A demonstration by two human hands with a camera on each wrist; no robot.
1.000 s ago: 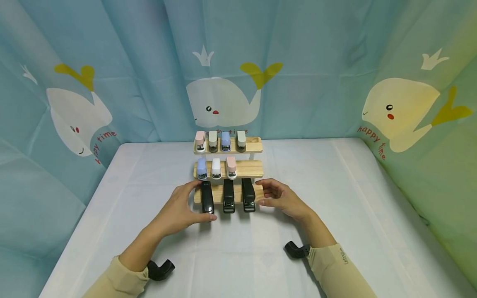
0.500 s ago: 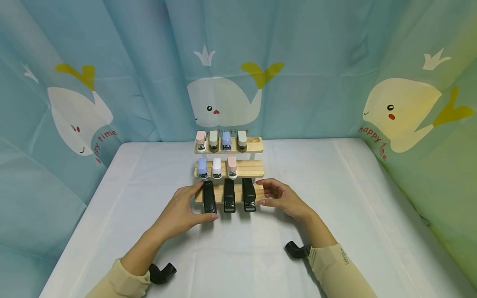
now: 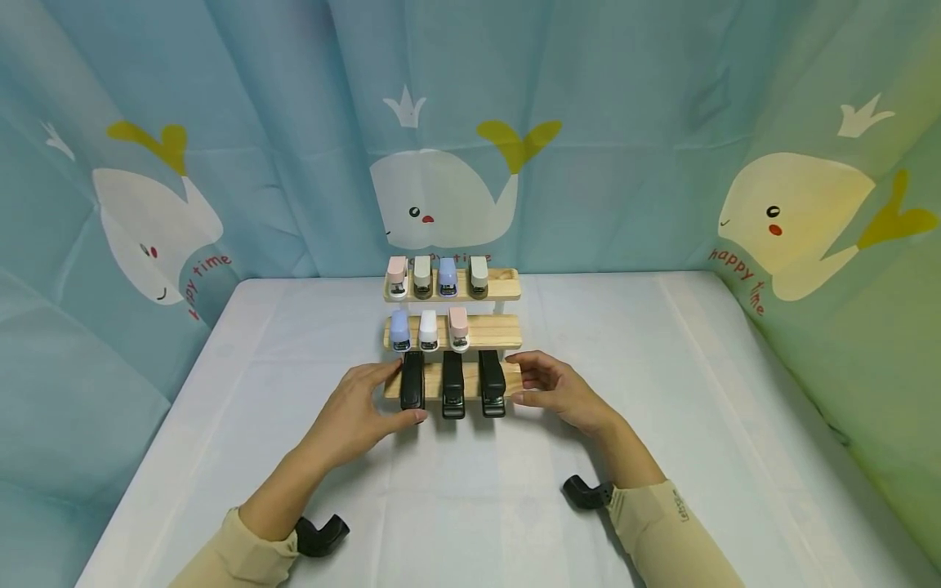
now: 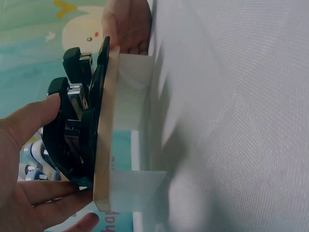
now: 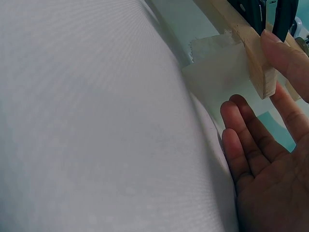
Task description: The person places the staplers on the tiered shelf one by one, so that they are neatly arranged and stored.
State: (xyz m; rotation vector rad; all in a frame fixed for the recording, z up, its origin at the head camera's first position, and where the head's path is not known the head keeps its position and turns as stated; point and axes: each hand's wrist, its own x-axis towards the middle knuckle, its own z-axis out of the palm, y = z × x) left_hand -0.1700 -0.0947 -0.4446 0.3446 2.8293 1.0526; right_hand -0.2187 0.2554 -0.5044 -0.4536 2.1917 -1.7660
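Note:
My left hand [image 3: 353,415] grips the leftmost black stapler [image 3: 413,380] lengthwise, thumb at its front end and fingers at its back. In the left wrist view that stapler [image 4: 55,140] stands on the lowest wooden tier of a stepped display shelf [image 3: 434,380]. Two more black staplers, a middle one [image 3: 452,384] and a right one [image 3: 492,384], lie on the same tier. My right hand [image 3: 559,394] pinches the tier's right end; in the right wrist view the thumb lies along the wood [image 5: 260,67], the index finger is behind it, and the other fingers are loosely bent.
The middle tier [image 3: 494,331] bears a blue, a white and a pink mini stapler. Several more mini staplers stand on the top tier [image 3: 504,286]. White supports [image 4: 133,96] hold the shelf up on the white-covered table [image 3: 470,506]. A whale-print curtain [image 3: 625,163] hangs behind.
The leftmost black stapler has shifted slightly right and back on the lowest tier and now stands straighter, in line with the other two. My left hand moved with it; my right hand stayed put.

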